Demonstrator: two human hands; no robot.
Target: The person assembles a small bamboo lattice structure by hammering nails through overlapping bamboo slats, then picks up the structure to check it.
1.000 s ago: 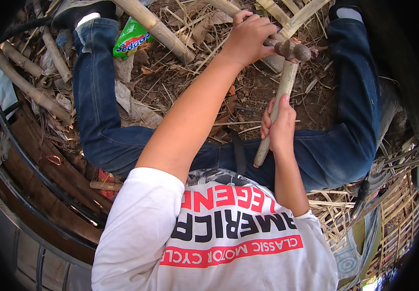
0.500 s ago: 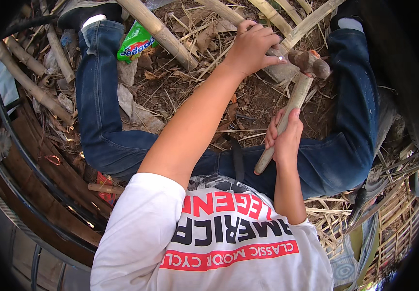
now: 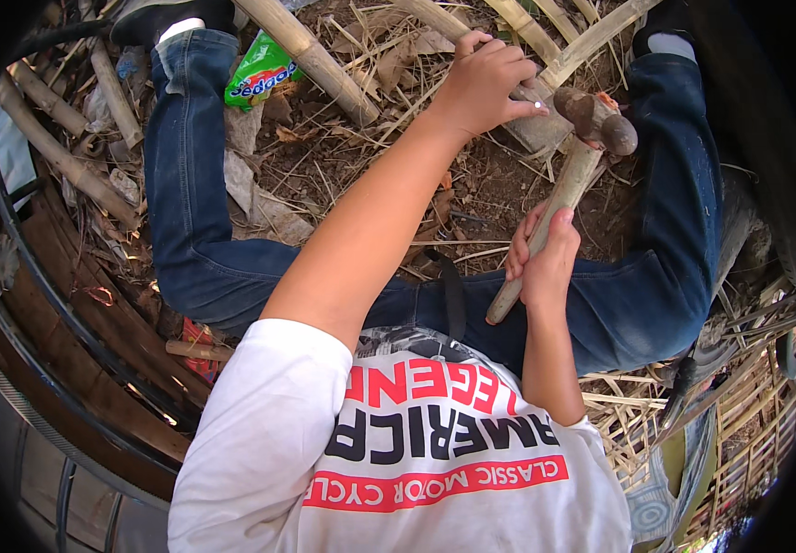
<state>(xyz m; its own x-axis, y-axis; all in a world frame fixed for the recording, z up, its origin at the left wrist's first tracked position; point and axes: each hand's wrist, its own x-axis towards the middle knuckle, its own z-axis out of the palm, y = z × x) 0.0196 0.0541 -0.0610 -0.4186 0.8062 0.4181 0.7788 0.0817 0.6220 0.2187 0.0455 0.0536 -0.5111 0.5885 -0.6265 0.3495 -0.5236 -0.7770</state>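
Right hand (image 3: 551, 260) clasps rusty-headed, wooden-handled hammer (image 3: 575, 175) mid-handle, likely for control — left hand (image 3: 488, 88) curls over tan bamboo pole (image 3: 437, 17), apparently steadying it.

Packet (image 3: 258, 74) left, hammer (image 3: 573, 180) right, pole (image 3: 313, 63) between

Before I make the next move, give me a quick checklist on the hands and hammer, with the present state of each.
1. Right hand closed on the hammer handle: ok.
2. Left hand steadying the bamboo pole: ok, fingers curled over it.
3. Hammer head clear of the left thumb: cannot tell; they look apart but close, and depth is unclear.
4. Hammer head tight on its handle: cannot tell from this view.
5. Hands gloved: not ok, both are bare.
6. Green packet away from the hammer: ok, it lies well to the left.
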